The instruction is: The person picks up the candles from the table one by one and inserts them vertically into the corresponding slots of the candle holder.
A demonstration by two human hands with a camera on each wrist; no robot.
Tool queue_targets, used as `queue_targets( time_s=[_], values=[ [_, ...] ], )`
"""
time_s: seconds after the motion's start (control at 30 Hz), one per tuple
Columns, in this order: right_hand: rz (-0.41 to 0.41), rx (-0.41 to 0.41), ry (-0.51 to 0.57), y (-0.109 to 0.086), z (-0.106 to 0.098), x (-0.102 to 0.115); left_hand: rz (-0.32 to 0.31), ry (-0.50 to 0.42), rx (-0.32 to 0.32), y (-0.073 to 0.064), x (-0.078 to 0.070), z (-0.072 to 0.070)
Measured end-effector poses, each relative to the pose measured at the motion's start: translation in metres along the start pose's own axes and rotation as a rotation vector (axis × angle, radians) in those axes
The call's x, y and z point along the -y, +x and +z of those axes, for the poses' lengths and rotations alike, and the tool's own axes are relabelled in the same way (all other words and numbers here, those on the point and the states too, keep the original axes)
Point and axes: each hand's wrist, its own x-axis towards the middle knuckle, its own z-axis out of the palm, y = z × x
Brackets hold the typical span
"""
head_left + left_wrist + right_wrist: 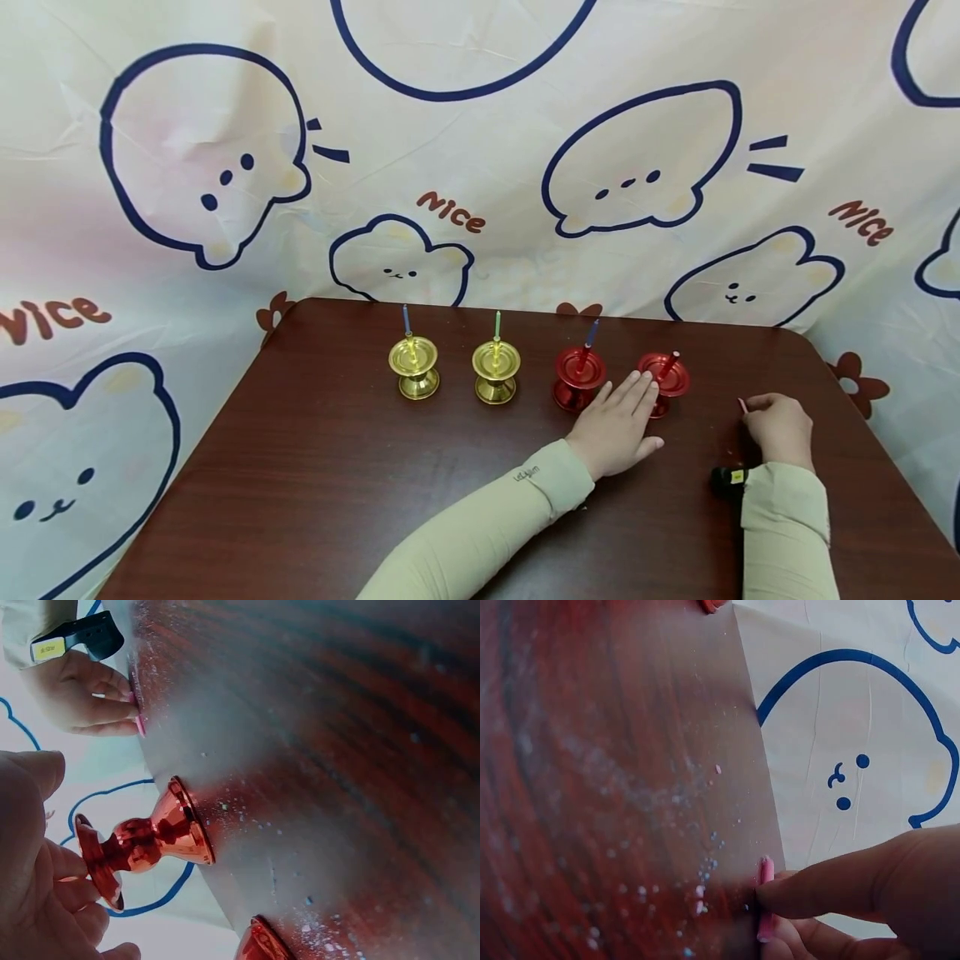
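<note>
My left hand [615, 421] reaches across the table, fingers straight, thumb spread. Its fingertips rest at the dish rim of the rightmost red candle holder [139, 844], which stands upright with a short red stub in its top. My right hand [780, 429] pinches a small pink candle [766, 900] between thumb and fingers, close over the table at the right. Left of my left fingers stands another red candle holder [577, 371] with a blue candle [592, 333] in it, leaning slightly.
Two gold candle holders stand further left, one with a blue candle [407, 320], the other with a green candle [498, 325]. Wax crumbs [700, 892] lie on the dark brown table [315, 467]. A printed cloth [510, 167] hangs behind.
</note>
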Motion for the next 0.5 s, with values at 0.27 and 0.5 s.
queue_targets(
  time_s=[0.27,0.5],
  values=[
    [-0.014,-0.023,0.005,-0.0013,0.0009,-0.0024,0.005,0.025,-0.006,-0.0001,-0.0011,0.0023],
    [-0.038,-0.031,0.008,-0.0011,0.0016,-0.0035,0.011,0.027,-0.016,0.0021,0.0007,0.0052]
  ],
)
